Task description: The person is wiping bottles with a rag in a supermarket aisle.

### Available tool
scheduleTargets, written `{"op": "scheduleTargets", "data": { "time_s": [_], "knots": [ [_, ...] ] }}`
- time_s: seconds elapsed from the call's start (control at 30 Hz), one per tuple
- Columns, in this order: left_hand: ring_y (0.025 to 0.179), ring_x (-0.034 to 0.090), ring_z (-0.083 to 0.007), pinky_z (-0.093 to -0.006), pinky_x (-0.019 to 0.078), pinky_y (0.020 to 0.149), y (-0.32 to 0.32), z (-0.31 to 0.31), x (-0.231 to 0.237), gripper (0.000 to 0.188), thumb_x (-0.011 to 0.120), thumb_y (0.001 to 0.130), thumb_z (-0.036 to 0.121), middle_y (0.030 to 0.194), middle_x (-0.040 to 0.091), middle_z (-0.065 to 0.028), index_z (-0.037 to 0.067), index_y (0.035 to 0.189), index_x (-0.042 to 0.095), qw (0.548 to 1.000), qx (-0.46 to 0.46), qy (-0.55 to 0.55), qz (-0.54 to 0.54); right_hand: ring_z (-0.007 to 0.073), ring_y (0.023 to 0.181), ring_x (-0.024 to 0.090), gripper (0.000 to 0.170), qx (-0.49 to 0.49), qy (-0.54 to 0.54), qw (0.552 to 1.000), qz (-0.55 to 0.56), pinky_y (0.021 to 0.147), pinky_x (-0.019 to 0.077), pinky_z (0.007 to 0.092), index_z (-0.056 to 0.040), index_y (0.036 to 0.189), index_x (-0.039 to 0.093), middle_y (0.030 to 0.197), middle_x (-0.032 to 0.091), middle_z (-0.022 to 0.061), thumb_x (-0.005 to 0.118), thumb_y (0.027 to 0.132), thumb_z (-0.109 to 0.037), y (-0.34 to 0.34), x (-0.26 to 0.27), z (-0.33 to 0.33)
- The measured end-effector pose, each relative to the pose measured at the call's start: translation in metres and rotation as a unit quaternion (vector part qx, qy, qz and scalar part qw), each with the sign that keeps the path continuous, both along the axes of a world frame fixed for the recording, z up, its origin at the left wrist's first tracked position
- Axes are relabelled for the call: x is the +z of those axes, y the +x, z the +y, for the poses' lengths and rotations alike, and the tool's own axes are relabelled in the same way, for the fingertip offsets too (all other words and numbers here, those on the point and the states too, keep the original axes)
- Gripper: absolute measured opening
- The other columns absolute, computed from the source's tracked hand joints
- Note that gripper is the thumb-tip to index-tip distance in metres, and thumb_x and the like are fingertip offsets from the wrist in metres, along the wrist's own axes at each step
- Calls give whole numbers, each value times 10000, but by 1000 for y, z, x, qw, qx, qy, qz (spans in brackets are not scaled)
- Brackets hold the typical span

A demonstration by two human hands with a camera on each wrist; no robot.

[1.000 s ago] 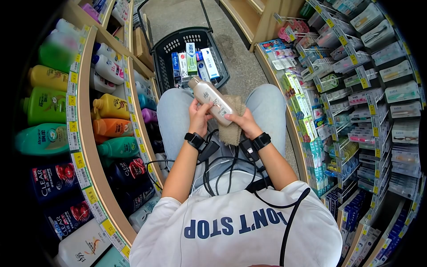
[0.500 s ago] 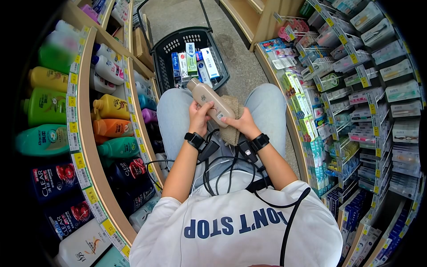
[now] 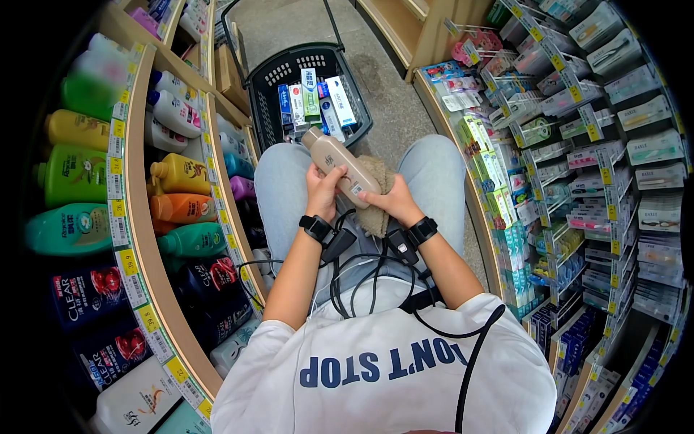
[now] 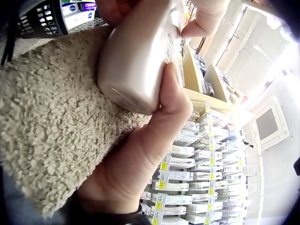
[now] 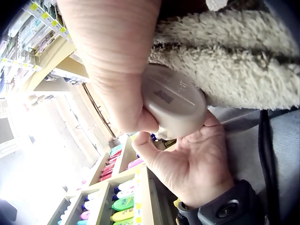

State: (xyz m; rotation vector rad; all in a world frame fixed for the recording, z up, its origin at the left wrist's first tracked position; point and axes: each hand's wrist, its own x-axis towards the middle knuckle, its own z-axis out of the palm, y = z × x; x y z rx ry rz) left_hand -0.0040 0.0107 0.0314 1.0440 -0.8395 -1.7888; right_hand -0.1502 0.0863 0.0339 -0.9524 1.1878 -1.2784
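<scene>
Since the earlier frame the bottle [image 3: 345, 171] has rolled in my grip: the side with the larger printed design has turned away, a plainer side with a small code patch near its base faces up, and my right thumb sits a little further round. In the head view I hold it tilted above my lap, cap end pointing toward the basket [image 3: 264, 108]; my left hand [image 3: 322, 189] grips its middle, my right hand [image 3: 396, 199] its base end, with the fleecy cloth [image 3: 372, 220] against the underside. Several boxes [image 3: 311, 96] already lie in the basket, while the bottle is outside it. In the left wrist view my right thumb presses along the bottle near its base, and the cloth hangs from between bottle and palm; those fingers are hidden. In the right wrist view the base faces me, with a dark printed block on it, my left palm and thumb around the far side and the cloth just beside. I judge the handling of this bottle to be partway: it is in both hands with the cloth to it, but not yet let go; how much is left I cannot tell.
</scene>
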Motion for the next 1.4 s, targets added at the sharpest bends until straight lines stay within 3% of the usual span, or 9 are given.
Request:
{"op": "scheduleTargets", "data": {
  "time_s": [0.33,0.47,0.57,0.67,0.77,0.87,1.07,1.2,1.4],
  "knots": [
    [797,568,-137,-261,491,669,2,0,1,382,640,745,74,935,561,-63,30,1077,456,1000,-15,-5,2,133,891,581,454,10,6,1000,26,786,474,280,15,1093,552,1006,615,79,727,692,-108,0,4,1],
    [799,587,-136,-262,508,662,0,1,7,367,657,729,56,929,576,-62,38,1048,476,1000,6,17,23,138,911,575,482,13,18,1000,-14,802,467,282,12,1117,532,1023,605,78,723,691,-110,-1,2,0],
    [857,592,-156,-278,517,671,-1,2,8,316,621,785,134,964,573,-68,50,1056,482,998,-1,22,54,145,939,565,524,6,35,997,-70,818,457,281,7,1154,503,1049,591,79,717,694,-123,-1,7,0],
    [951,575,-187,-332,494,786,3,-2,0,378,487,871,315,1039,571,-96,55,1143,457,993,-37,60,100,147,956,560,538,1,55,993,-104,829,449,278,1,1172,491,1064,584,78,712,703,-143,-2,10,1],
    [1048,535,-227,-385,407,927,0,-3,1,542,278,919,479,1124,552,-148,62,1243,395,993,-74,24,90,143,950,564,505,-2,54,987,-154,824,449,269,-1,1154,508,1059,590,74,708,719,-160,-2,11,2],
    [1117,489,-256,-400,313,1007,-7,5,23,622,169,924,528,1186,519,-190,62,1301,336,976,-128,13,177,144,956,562,502,7,51,981,-187,826,447,269,-7,1166,499,1068,584,72,697,740,-186,-2,11,3],
    [1121,479,-313,-413,362,975,-1,-1,9,598,175,930,514,1198,499,-218,71,1275,379,966,-65,72,242,154,954,570,468,-11,83,978,-191,819,456,273,-4,1176,492,1071,587,80,672,785,-187,0,14,1],
    [1071,509,-321,-424,411,922,9,-5,-3,592,204,926,520,1132,537,-188,63,1244,405,948,-40,142,282,168,957,577,437,-39,67,975,-206,809,468,288,0,1166,498,1075,590,84,662,791,-152,-3,23,2],
    [1098,491,-303,-412,391,944,3,-3,3,559,236,934,478,1214,484,-144,71,1303,341,956,-61,95,270,172,964,577,422,-69,56,965,-246,801,475,299,12,1146,516,1075,590,95,671,775,-114,-9,17,1]
  ]
}}
